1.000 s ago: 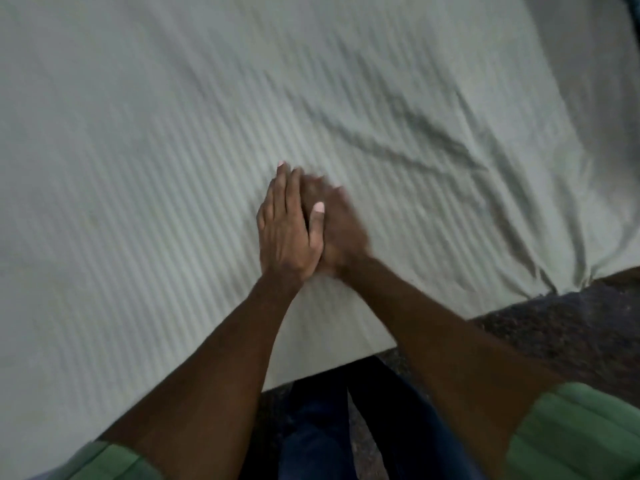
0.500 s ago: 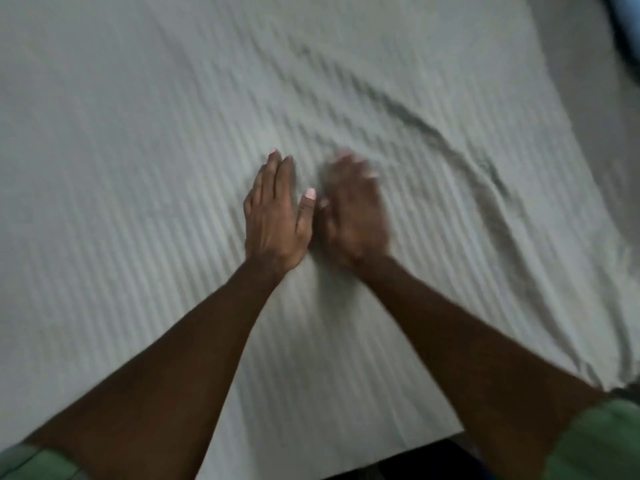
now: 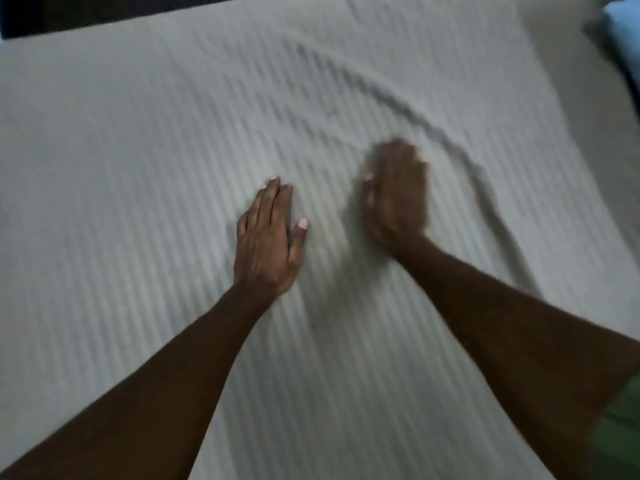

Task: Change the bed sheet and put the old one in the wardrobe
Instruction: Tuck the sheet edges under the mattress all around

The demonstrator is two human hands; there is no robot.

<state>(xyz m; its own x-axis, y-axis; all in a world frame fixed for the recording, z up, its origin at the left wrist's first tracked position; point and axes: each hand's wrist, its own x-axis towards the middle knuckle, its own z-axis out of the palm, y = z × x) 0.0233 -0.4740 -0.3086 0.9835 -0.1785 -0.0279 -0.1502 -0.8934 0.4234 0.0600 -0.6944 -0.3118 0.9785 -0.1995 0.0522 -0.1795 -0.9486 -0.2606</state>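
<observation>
Pale striped bed sheet (image 3: 121, 174) lies spread across the bed. Left hand (image 3: 268, 242) rests flat on it, fingers straight. Right hand (image 3: 394, 195), blurred, lies flat just beside; curved wrinkle (image 3: 460, 154) right of it.

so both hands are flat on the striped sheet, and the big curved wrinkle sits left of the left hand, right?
Not quite. The head view shows both hands, left hand and right hand, flat on the striped sheet, but the curved wrinkle arcs around the right hand, on its right side.
</observation>
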